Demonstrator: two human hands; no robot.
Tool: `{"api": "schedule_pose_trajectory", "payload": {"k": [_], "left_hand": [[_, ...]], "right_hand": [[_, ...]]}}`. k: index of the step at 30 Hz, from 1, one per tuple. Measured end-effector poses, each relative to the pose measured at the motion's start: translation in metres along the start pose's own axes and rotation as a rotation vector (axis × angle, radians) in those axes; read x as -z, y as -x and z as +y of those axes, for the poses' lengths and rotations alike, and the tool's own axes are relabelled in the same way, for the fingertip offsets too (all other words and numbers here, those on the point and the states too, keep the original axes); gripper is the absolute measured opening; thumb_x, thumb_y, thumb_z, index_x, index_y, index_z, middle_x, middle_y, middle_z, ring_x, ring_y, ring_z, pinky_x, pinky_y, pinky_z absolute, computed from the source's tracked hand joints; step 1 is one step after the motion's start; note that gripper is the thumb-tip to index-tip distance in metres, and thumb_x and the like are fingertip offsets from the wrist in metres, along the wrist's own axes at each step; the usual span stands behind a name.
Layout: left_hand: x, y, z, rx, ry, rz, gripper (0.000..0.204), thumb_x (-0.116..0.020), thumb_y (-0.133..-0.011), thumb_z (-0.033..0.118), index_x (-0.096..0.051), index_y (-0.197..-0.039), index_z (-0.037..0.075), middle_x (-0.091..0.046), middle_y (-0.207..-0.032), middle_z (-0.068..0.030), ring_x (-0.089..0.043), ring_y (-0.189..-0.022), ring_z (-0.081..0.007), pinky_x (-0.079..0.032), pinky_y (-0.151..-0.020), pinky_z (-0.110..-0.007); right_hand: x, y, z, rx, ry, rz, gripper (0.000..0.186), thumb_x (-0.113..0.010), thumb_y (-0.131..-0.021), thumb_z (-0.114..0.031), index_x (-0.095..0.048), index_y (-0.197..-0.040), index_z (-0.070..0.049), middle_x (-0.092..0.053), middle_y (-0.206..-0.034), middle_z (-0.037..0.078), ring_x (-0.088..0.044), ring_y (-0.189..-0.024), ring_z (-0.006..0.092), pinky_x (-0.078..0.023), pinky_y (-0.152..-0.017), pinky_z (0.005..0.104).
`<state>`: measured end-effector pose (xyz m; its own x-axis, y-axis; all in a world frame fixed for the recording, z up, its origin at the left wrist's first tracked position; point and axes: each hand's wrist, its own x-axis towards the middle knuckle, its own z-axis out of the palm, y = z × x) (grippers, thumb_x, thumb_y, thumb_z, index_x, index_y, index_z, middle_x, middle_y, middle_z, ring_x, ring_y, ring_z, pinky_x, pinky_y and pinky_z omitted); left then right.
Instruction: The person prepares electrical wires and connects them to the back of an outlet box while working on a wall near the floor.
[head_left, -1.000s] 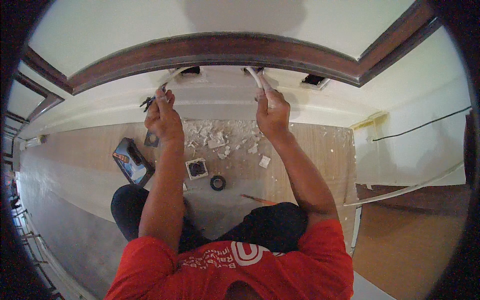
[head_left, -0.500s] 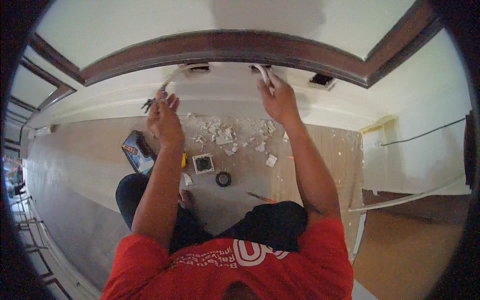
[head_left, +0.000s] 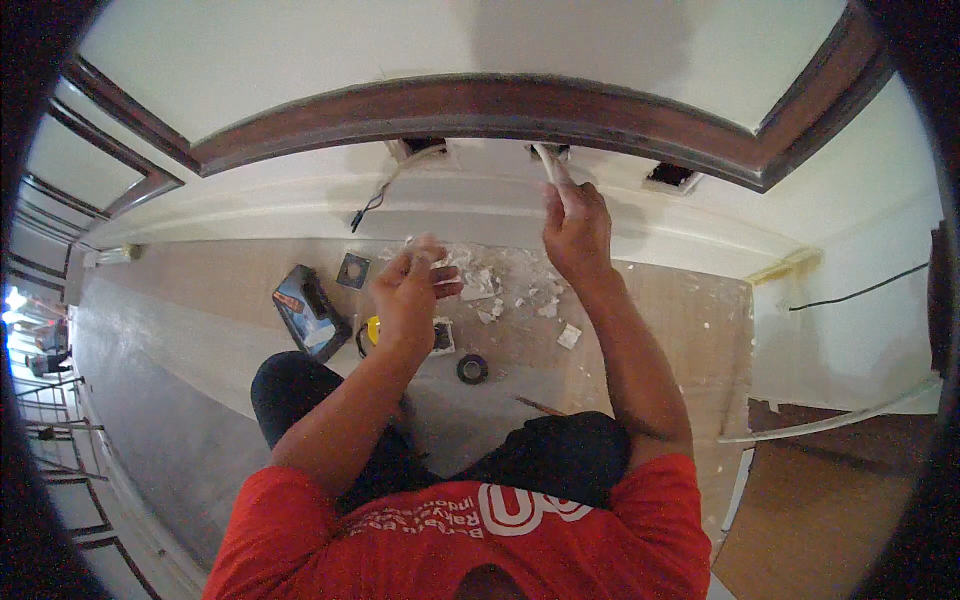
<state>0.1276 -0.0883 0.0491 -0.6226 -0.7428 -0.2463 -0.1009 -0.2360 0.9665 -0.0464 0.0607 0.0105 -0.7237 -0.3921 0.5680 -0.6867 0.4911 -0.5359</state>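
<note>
In the head view, my right hand (head_left: 577,232) grips a white cable (head_left: 546,160) where it comes out of the middle cutout in the low white wall, under a dark wooden trim. My left hand (head_left: 405,295) is open, fingers apart and partly curled, hovering above white plaster scraps (head_left: 484,285) on the floor. Left of both hands, another pale cable (head_left: 426,152) hangs from the left cutout, with dark wire ends (head_left: 358,218) dangling free. A third dark rectangular cutout (head_left: 672,176) is at the right.
A dark plastic case (head_left: 310,310), a dark square plate (head_left: 353,270), a white-rimmed box (head_left: 443,338), a yellow object (head_left: 373,330), a black tape roll (head_left: 472,369) and a thin tool (head_left: 535,404) lie before my crossed legs. A long pale strip (head_left: 835,425) is at the right.
My left hand has let go of the left cable's wire ends and moved right and down. My right hand stays on the middle cable; the whole view has shifted slightly.
</note>
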Motion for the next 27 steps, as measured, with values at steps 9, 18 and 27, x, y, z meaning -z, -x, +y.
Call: {"api": "schedule_pose_trajectory", "payload": {"k": [9,18,27], "left_hand": [[0.051,-0.185,0.066,-0.821,-1.993,-0.57,0.03,-0.057,-0.089,0.023,-0.067,-0.106,0.0,-0.068,-0.086,-0.0215,-0.067,-0.084,-0.0368,-0.052,-0.081,-0.046],[0.046,-0.159,0.098,-0.62,-1.473,-0.996,0.036,-0.063,-0.086,0.024,-0.062,-0.112,0.0,-0.068,-0.078,-0.0161,-0.069,-0.074,-0.0284,-0.054,-0.068,-0.04],[0.075,-0.124,0.107,0.037,-0.932,-0.823,0.035,-0.049,-0.096,0.028,-0.063,-0.107,-0.002,-0.072,-0.086,-0.0147,-0.07,-0.079,-0.0213,-0.055,-0.075,-0.036]], "right_hand": [[-0.008,0.002,0.006,-0.195,-0.443,-0.156,0.037,-0.048,-0.098,-0.011,-0.053,-0.135,-0.008,-0.067,-0.087,0.012,-0.062,-0.073,0.0218,-0.051,-0.072,0.0357],[0.014,-0.016,-0.021,-0.241,-0.263,-0.099,0.027,-0.052,-0.096,-0.016,-0.065,-0.117,-0.004,-0.065,-0.081,0.021,-0.063,-0.068,0.0281,-0.05,-0.065,0.0373],[0.002,-0.067,-0.032,-0.302,0.192,-0.344,0.027,-0.051,-0.093,-0.022,-0.07,-0.102,-0.006,-0.066,-0.09,0.026,-0.064,-0.085,0.0411,-0.05,-0.08,0.0486]]}}
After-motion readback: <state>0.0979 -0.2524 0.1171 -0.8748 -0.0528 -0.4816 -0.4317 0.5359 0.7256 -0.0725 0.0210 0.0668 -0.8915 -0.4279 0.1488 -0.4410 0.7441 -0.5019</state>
